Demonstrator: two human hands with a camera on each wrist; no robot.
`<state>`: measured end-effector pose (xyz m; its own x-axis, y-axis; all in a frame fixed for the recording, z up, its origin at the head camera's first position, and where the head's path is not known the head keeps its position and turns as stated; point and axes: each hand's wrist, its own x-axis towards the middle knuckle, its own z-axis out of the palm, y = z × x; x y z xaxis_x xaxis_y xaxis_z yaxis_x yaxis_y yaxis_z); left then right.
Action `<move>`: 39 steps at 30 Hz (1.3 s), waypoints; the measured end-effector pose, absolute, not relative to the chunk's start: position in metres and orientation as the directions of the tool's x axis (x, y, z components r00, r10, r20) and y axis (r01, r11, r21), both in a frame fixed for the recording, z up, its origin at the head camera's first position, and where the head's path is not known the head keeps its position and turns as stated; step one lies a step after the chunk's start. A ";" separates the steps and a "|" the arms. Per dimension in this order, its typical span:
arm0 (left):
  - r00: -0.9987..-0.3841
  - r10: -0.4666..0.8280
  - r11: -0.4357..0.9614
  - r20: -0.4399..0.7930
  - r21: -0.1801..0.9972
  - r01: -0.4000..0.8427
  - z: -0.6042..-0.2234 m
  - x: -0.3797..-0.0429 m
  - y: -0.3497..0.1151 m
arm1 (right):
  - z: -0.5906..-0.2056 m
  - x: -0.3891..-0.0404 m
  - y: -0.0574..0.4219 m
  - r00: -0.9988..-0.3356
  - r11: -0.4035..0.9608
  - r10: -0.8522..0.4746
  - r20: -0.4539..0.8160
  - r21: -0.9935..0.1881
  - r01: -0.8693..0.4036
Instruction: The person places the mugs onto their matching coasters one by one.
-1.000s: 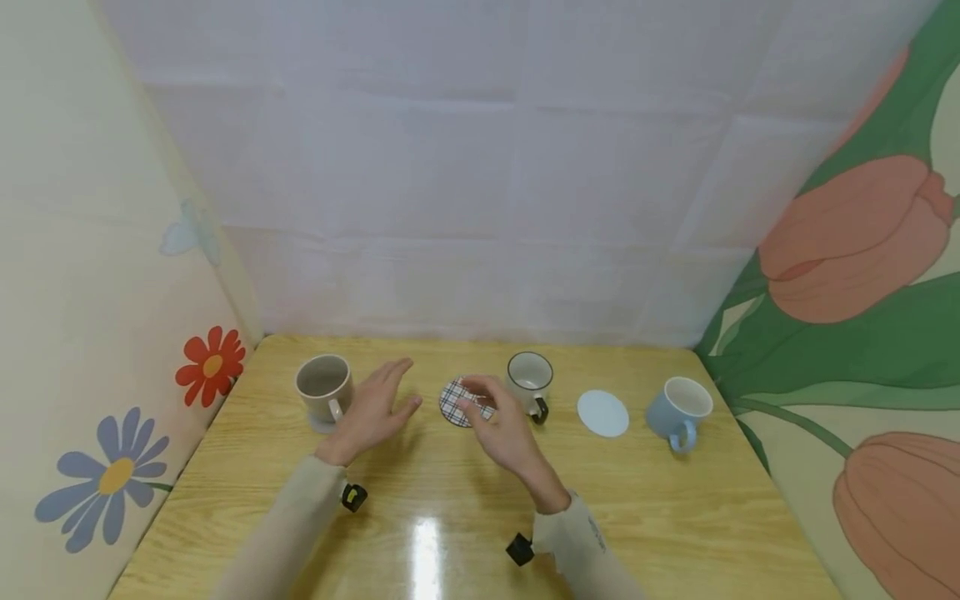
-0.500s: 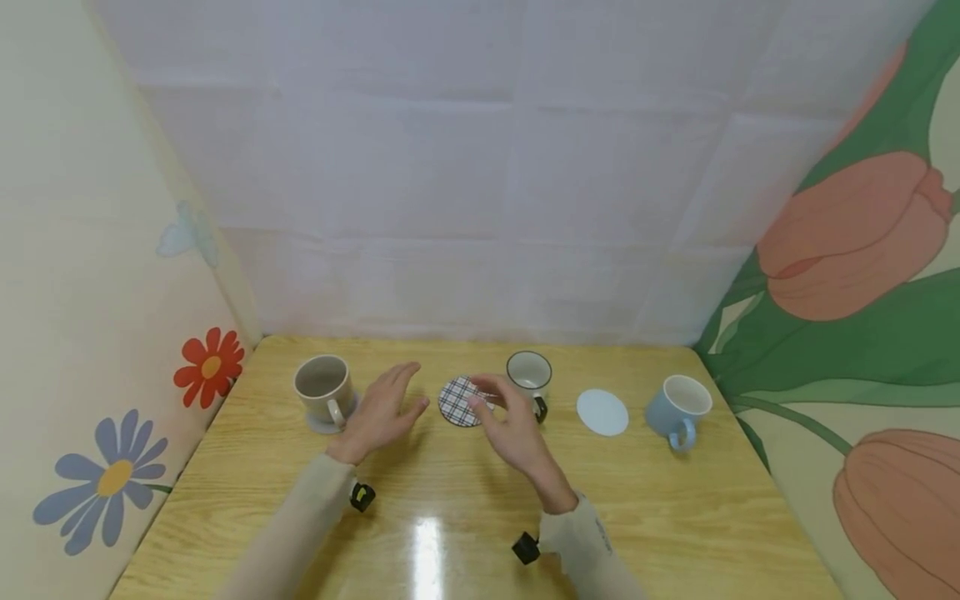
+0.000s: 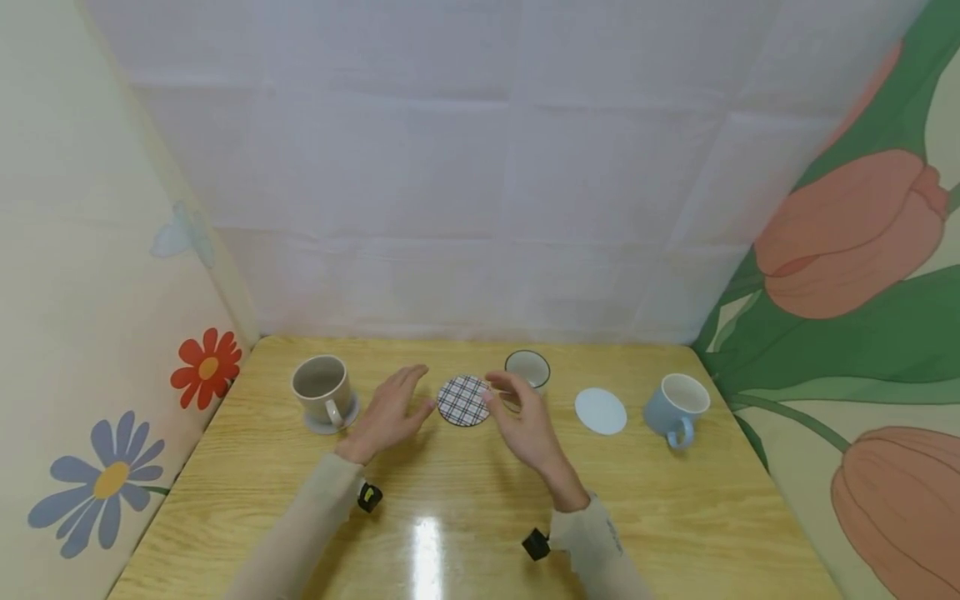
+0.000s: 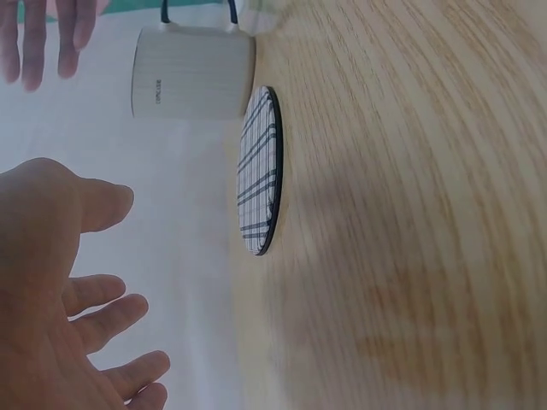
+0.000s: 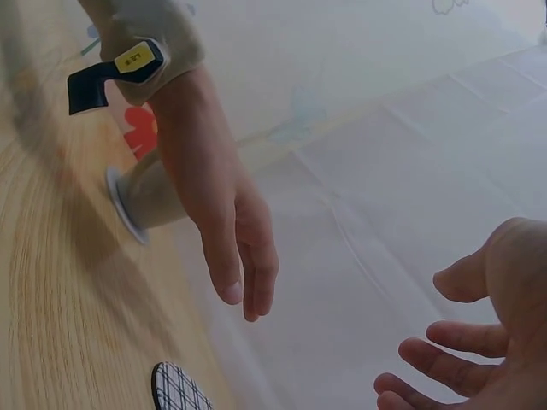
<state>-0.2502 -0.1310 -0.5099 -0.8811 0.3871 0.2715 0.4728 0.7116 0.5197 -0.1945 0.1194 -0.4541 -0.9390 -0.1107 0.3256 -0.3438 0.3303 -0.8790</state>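
Plaid coaster (image 3: 462,401) and 2 raised hands above a wood-grain table (image 3: 465,483). The coaster lies flat on the wood, between the hands, with nothing standing on it; its patterned face is uppermost, presumably because the dark layer visible along its edge in the left wrist view serves as the base. The left hand (image 3: 386,417) is held off the table with thumb and fingers spread wide, holding nothing. The right hand (image 3: 528,429) has its thumb and fingers loosely bent with a wide gap between them, likewise holding nothing. Palms turned inward, the 2 hands flank the coaster, an arrangement that leaves its surface in plain view. Behind the right hand, a dark-rimmed mug (image 3: 534,367) stands upright directly on the table near the coaster; the left wrist view shows the right hand's fingers apart from it. At the person's left, a beige mug (image 3: 321,390) rests on a grey coaster (image 3: 322,427), probably so that its base does not meet the wood. At the person's right, a pale round coaster (image 3: 601,411) lies uncovered, and a blue mug (image 3: 675,406) stands just beside it, its handle toward the person, a convenient side for grasping
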 end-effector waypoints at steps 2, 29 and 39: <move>-0.880 0.387 0.710 0.274 0.521 0.474 -0.510 -0.251 -0.130 | -0.455 -0.196 0.123 -0.944 0.330 -0.104 0.312 -0.885 -0.328; -0.884 0.396 0.697 0.249 0.545 0.466 -0.523 -0.256 -0.122 | -0.463 -0.202 0.151 -0.894 0.447 -0.077 0.441 -0.786 -0.427; -0.887 0.402 0.700 0.228 0.547 0.459 -0.533 -0.255 -0.123 | -0.470 -0.201 0.158 -0.891 0.490 -0.034 0.453 -0.769 -0.410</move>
<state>-0.2553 -0.1233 -0.5328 -0.8866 0.4022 0.2284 0.4586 0.7001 0.5473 -0.2007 0.1578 -0.4702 -0.8908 -0.0336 0.4532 -0.4099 0.4899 -0.7694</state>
